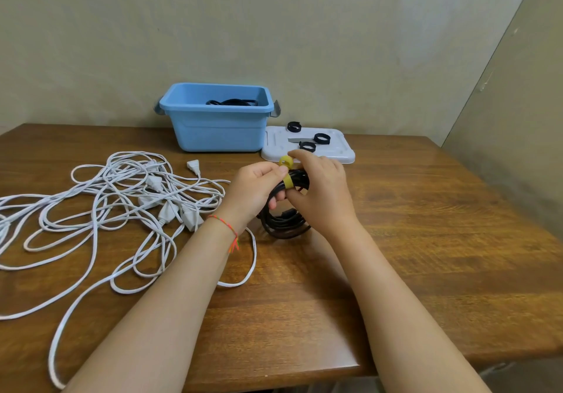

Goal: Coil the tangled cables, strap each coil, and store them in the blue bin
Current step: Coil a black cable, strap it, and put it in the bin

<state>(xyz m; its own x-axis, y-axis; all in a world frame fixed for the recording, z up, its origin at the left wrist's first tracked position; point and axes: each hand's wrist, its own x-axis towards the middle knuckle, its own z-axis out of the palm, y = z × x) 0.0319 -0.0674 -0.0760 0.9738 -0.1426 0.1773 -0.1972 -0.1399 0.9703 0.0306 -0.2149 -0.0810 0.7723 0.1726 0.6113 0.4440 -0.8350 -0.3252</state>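
Head: ribbed-looking yellow strap (286, 171), black coil (285, 221)

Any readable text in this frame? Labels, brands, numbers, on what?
None readable.
Blue bin: plain front wall, no label or print visible.
White lid: only moulded ridges, no lettering to make out.
Yellow strap on the black cable coil: no print visible.
White cables and their plugs: any markings too small to tell.
Black straps on the lid: no text visible.
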